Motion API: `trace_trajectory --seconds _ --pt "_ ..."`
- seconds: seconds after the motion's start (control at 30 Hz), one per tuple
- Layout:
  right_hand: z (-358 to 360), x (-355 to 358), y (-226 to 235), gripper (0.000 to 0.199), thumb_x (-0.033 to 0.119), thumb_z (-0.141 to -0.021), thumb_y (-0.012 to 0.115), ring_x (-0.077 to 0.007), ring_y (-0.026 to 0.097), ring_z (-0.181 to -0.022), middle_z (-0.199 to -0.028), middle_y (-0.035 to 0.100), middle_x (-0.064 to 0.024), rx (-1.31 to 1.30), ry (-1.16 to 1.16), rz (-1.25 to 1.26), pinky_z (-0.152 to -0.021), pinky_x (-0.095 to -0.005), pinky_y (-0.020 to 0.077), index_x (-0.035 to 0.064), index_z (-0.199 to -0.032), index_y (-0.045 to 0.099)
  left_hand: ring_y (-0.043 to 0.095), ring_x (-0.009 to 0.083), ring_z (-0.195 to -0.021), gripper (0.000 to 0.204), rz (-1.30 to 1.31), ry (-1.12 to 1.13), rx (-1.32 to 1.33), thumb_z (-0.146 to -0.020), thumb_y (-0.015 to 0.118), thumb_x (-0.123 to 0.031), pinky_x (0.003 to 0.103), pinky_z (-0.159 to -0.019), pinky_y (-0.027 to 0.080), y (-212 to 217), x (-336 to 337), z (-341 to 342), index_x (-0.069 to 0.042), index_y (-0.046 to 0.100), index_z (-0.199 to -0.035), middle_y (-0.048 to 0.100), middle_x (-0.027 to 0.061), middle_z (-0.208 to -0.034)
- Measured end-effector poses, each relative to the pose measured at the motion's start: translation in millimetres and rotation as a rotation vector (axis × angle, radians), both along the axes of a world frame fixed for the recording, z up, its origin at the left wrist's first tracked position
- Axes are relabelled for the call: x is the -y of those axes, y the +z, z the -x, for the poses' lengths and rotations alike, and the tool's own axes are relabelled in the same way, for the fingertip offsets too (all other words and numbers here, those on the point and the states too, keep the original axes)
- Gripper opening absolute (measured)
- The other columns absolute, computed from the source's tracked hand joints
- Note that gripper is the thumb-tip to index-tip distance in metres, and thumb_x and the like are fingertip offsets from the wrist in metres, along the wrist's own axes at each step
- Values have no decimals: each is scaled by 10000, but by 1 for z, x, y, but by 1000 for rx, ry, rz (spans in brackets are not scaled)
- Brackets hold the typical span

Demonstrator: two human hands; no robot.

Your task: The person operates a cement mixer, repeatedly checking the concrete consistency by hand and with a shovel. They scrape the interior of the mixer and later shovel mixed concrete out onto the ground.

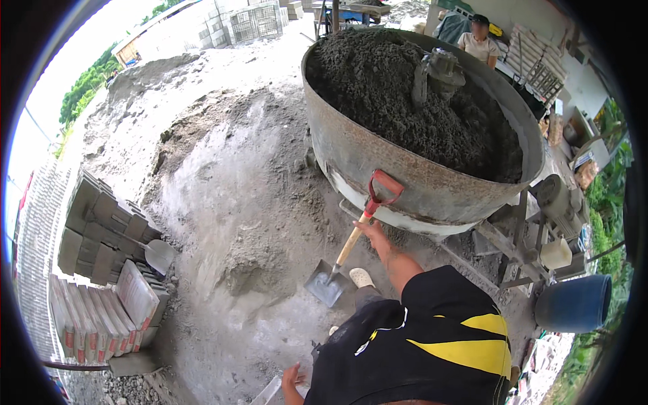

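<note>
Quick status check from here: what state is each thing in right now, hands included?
Shovel: upright, blade on the ground, held at the shaft.
Right hand: closed on the shovel shaft.
Left hand: low at the frame edge, grip unclear.
Mixer pan: heaped with dark grey mix.
Second shovel: leaning by the stacked blocks, unheld.
Blue barrel: lying on its side.

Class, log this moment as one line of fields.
right hand: grips shovel shaft | shovel blade: on ground | left hand: low, contents unclear | mixer pan: full of dark mix

Right hand (370, 229) on red-handled shovel (352, 241) beside grey-filled mixer pan (378, 158).
</note>
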State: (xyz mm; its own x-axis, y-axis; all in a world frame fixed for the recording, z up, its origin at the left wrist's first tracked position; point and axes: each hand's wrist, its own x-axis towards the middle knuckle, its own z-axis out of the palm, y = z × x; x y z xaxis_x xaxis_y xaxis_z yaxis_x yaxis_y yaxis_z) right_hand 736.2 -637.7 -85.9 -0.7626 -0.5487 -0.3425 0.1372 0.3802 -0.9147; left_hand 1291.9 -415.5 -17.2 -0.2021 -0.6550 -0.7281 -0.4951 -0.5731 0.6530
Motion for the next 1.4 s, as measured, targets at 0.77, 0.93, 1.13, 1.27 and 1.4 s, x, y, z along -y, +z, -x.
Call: trace_trajectory --seconds 0.77,0.93,1.13,1.27,1.4 --pt "-205 -78 54 89 125 -796 664 -165 599 -773 -860 619 -64 -98 1133 163 -695 -333 483 73 -851 618 335 327 -1425 722 1108 -125 648 -724 775 -90 522 -1164 232 277 122 253 -197 535 -1396 421 143 -1468" --pt "-280 -151 78 149 54 -704 647 -130 519 -608 -624 514 -1 249 1865 530 -534 -297 383 89 -655 510 681 307 -1028 577 242 107 563 -714 777 -40 451 -929 497 275 16 199 -101 593 -1258 691 171 -1037" --pt "-296 -256 -4 377 90 -736 711 -355 613 -807 -990 604 -180 -284 2019 782 -699 -441 505 96 -1099 609 676 301 -937 460 400 580 154 -721 774 -4 379 -839 522 222 -145 173 -57 611 -1147 680 178 -1026" --pt "-300 -302 -21 662 116 -799 639 -359 623 -929 -1115 592 -193 83 1944 -251 -783 -471 532 142 -1426 426 629 198 -890 414 370 902 -14 -719 774 26 326 -831 508 185 -209 169 -47 614 -1094 654 93 -1004" --pt "-321 -305 -23 436 320 -939 624 -327 643 -885 -1104 604 -154 965 1172 -794 -879 -503 537 106 -1298 501 632 175 -809 377 427 991 14 -743 782 -2 307 -758 515 194 -225 159 -50 615 -1078 663 97 -917"
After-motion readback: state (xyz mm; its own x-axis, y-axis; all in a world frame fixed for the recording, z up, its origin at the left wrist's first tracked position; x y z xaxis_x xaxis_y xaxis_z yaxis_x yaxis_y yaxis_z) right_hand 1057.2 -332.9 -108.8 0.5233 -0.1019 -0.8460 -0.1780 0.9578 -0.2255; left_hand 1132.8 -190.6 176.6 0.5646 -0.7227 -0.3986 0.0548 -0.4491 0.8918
